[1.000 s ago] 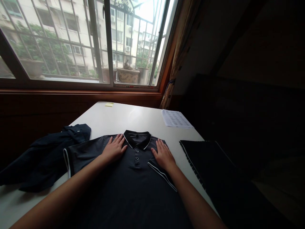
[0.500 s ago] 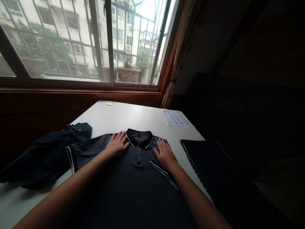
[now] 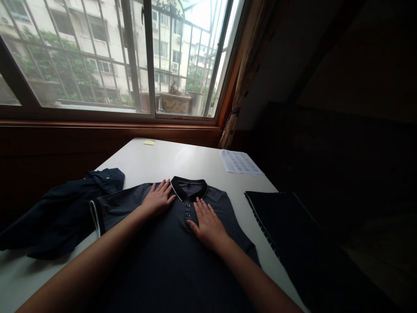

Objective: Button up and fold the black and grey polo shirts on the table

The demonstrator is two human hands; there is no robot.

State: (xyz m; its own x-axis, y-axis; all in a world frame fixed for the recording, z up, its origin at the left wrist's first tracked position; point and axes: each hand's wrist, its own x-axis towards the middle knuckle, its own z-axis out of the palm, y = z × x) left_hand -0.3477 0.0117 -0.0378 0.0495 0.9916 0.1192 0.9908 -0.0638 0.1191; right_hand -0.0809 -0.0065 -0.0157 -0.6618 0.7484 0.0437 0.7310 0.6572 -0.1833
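A dark grey polo shirt (image 3: 169, 248) lies front up on the white table, its black collar (image 3: 177, 187) edged in white and pointing away from me. My left hand (image 3: 158, 199) rests flat on the shirt's left shoulder beside the collar, fingers spread. Just right of the button placket, my right hand (image 3: 208, 221) lies flat on the chest, thumb apart from the fingers. The left sleeve, with a white-edged black cuff (image 3: 97, 215), spreads out to the left. My right forearm covers part of the shirt's right side.
A crumpled dark navy garment (image 3: 68, 208) hangs over the table's left edge. Dark folded cloth (image 3: 283, 221) lies along the right edge. Printed sheets (image 3: 241, 162) and a yellow sticky note (image 3: 149, 142) are at the far end of the white table (image 3: 176, 156), below a barred window (image 3: 140, 65).
My right hand has moved left from the right shoulder onto the chest beside the placket. The right sleeve, folded inward before, now lies outward. My left hand stays in place.
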